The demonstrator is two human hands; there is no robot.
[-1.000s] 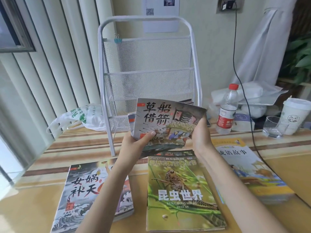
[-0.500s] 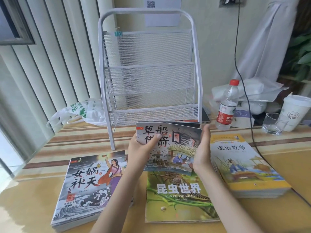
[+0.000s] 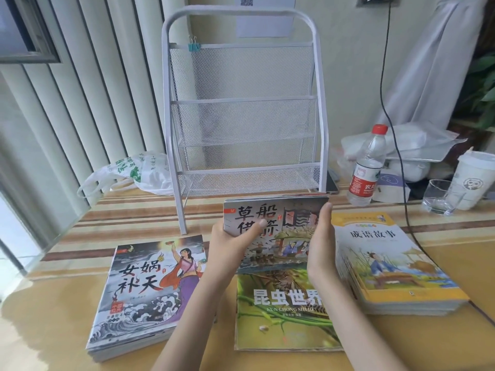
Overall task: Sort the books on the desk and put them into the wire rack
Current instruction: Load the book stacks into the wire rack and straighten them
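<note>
On the left of the surface (image 3: pixel 53 317) lies a stack of thin picture books (image 3: pixel 144 295), its grey cover showing a woman in purple above waves. These look light and floppy, with slick covers, so I would take a stack by both side edges to stop it fanning out. The left hand (image 3: pixel 227 242) grips the left edge of a small bundle of books (image 3: pixel 278 231), thumb on the cover; the right hand (image 3: pixel 321 245) lies flat against its right edge, squaring it. The bundle rests low over a green insect book (image 3: pixel 284 306), just in front of the empty white wire rack (image 3: pixel 246 124). To the right sits a thicker, heavier-looking yellow stack (image 3: pixel 396 263).
</note>
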